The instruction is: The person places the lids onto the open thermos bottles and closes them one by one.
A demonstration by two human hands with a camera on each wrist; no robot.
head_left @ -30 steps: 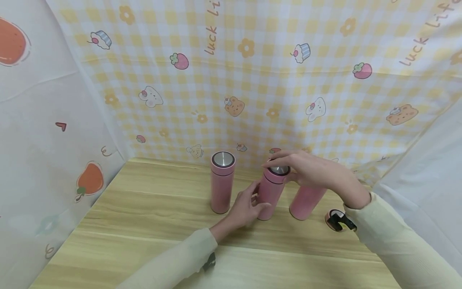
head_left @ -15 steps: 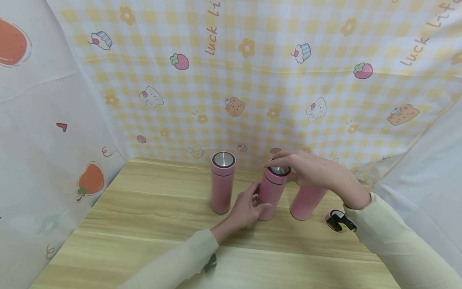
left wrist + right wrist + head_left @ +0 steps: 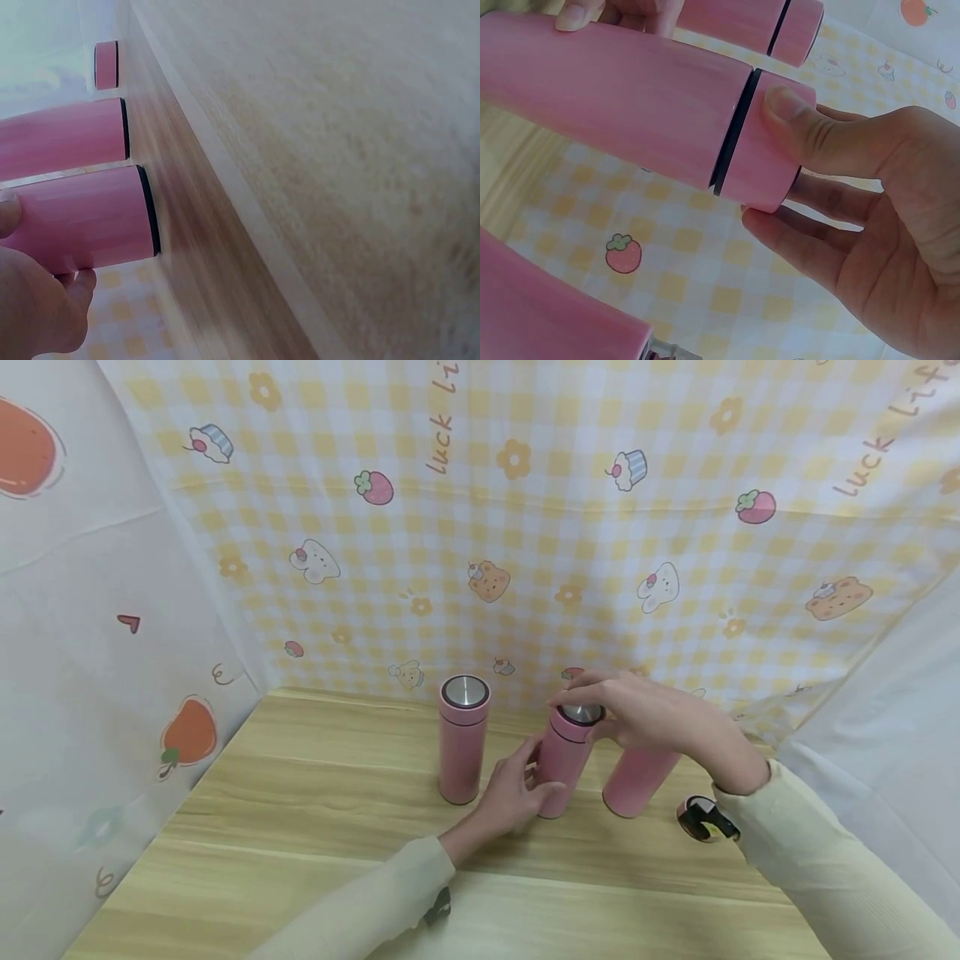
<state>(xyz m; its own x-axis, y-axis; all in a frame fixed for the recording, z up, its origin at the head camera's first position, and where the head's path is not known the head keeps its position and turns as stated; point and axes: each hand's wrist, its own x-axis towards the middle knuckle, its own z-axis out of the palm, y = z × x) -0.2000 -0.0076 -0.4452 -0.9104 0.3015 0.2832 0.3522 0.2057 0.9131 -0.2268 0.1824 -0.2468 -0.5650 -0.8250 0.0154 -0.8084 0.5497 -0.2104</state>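
Upright on the wooden table stands a pink thermos flask [image 3: 561, 768], the middle one of three. My left hand [image 3: 512, 793] grips its body low down, with thumb and fingers around the sides. On its pink lid [image 3: 769, 142] with a silver top, my right hand [image 3: 648, 714] holds the rim between thumb and fingers. A black ring shows between lid and body; whether the lid is loose I cannot tell. Behind the right hand stands another pink flask [image 3: 637, 781], whose bare neck [image 3: 667, 351] shows in the right wrist view.
A third pink flask [image 3: 461, 752] with its lid on stands to the left. A separate pink lid [image 3: 106, 65] sits on the table to the right, partly covered by the right wrist's strap in the head view. Behind the table [image 3: 300, 827] hangs a yellow checked cloth [image 3: 420, 543].
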